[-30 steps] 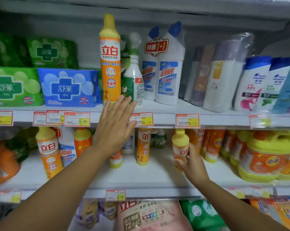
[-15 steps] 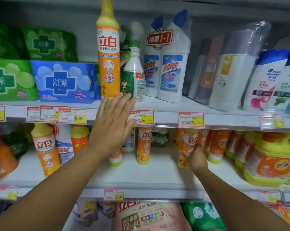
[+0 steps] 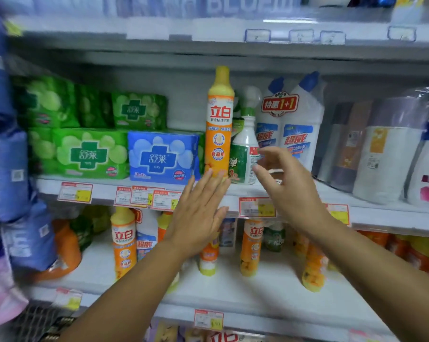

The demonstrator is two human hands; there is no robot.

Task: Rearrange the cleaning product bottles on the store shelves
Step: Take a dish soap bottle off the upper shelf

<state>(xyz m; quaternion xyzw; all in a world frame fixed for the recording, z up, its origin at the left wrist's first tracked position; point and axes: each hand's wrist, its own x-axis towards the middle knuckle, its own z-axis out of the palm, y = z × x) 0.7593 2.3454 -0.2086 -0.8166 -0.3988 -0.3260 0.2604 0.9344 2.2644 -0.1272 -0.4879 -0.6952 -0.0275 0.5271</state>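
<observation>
A tall orange and yellow dish-soap bottle (image 3: 218,124) stands at the front of the middle shelf (image 3: 371,206). Right of it is a white and green spray bottle (image 3: 244,154), then two white toilet-cleaner bottles (image 3: 292,124) with blue caps. My left hand (image 3: 198,213) is flat and open, fingertips just under the orange bottle's base at the shelf edge. My right hand (image 3: 287,186) is raised, fingers spread and curled, right beside the spray bottle, holding nothing. Several smaller orange bottles (image 3: 251,245) stand on the lower shelf.
Green packs (image 3: 85,154) and a blue pack (image 3: 162,156) fill the middle shelf's left side. Wrapped grey and white bottles (image 3: 381,149) stand at the right. Blue bags (image 3: 6,169) hang at the far left. Price tags (image 3: 256,207) line the shelf edges.
My right hand has let go of the small orange bottle on the lower shelf and risen to the spray bottle on the middle shelf. The view has tilted up and left.
</observation>
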